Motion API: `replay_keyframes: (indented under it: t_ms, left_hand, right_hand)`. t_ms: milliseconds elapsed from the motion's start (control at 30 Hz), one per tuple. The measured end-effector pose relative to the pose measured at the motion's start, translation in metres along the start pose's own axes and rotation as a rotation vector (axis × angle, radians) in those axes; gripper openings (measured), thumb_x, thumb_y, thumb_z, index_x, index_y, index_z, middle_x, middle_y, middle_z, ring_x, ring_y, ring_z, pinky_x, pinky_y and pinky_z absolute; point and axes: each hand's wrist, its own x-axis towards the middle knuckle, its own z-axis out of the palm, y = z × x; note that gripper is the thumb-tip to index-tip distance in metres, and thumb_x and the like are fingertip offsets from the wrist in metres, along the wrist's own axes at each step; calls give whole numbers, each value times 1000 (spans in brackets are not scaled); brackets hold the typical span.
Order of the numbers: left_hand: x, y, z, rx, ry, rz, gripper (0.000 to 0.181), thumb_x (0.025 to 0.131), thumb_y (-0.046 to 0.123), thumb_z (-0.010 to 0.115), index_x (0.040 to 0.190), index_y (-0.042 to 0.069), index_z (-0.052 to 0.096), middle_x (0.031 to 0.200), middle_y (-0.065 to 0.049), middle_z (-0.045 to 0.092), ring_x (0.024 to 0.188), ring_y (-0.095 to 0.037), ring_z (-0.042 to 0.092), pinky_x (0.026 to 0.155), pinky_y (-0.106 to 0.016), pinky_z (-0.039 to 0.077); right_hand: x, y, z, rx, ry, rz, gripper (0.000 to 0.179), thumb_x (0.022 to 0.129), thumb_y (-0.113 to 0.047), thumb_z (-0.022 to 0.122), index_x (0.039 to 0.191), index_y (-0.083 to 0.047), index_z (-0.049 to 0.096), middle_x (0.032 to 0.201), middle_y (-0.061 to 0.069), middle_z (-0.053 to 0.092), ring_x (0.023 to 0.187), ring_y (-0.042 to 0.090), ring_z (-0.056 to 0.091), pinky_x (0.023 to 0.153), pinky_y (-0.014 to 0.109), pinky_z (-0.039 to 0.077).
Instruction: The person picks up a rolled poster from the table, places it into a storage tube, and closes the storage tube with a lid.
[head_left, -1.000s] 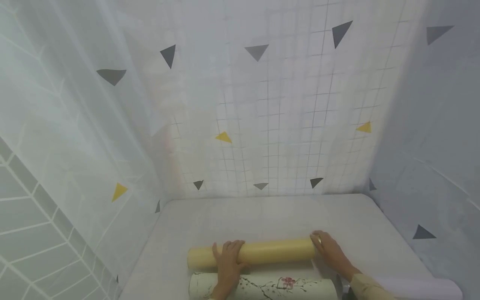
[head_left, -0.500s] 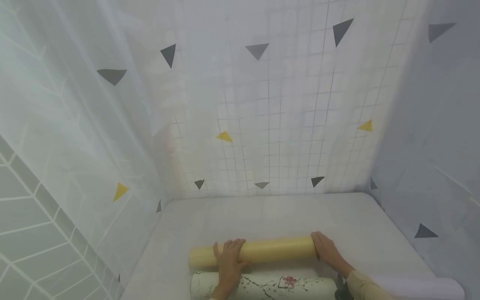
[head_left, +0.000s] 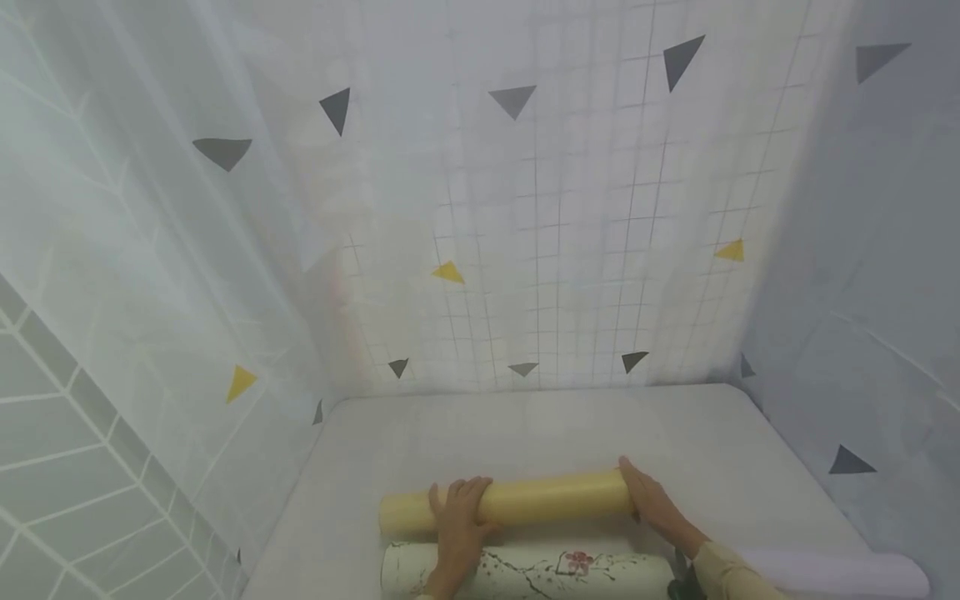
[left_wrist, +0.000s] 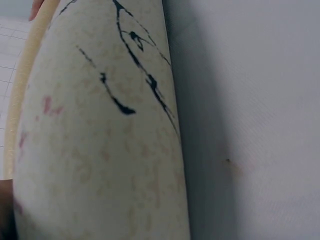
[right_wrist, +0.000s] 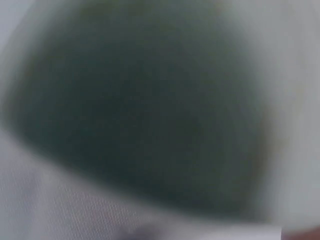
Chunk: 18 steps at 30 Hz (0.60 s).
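Observation:
A plain yellow wallpaper roll [head_left: 555,497] lies crosswise on the white surface. My left hand [head_left: 461,525] grips it left of its middle, fingers bent over the top and thumb on the near side. At the right end, my right hand [head_left: 656,504] presses against the roll with its fingers extended. Nearer to me is a pale floral wallpaper roll [head_left: 577,575], partly covered by the left wrist. The left wrist view is filled by this floral roll [left_wrist: 100,150], with the yellow roll [left_wrist: 20,90] behind it. A blurred dark round opening [right_wrist: 140,115] fills the right wrist view.
Another roll, pale lilac-white [head_left: 840,573], lies at the lower right beyond the sleeve [head_left: 727,575]. The white surface [head_left: 540,425] meets a wall [head_left: 585,208] behind with grid lines and triangle marks. Side walls [head_left: 862,292] rise left and right.
My right hand's fingers, bent over the yellow roll's end a second ago, have straightened against that end. The left hand keeps its hold, and the rolls are almost where they were.

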Motion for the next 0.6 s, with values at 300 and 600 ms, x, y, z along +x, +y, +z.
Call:
replay_keyframes:
  t_ms: [300,600]
  left_hand:
    - [0,0,-1,-3,13,26,74,57,29,95,127,23,68,127,5,74,119,-22,62,117,-75,20]
    - [-1,0,0,-14,-9,38,75,58,30,94,128,22,67,128,6,73,120,-22,62,117,-74,21]
  right_hand:
    - [3,-3,-2,15,-80,-40,62,107,-52,40,142,-2,53,136,22,62,115,34,63,93,56,59]
    - [5,-6,-3,139,-128,45,68,101,-60,48,146,-9,49,148,26,50,113,30,61,81,45,61]
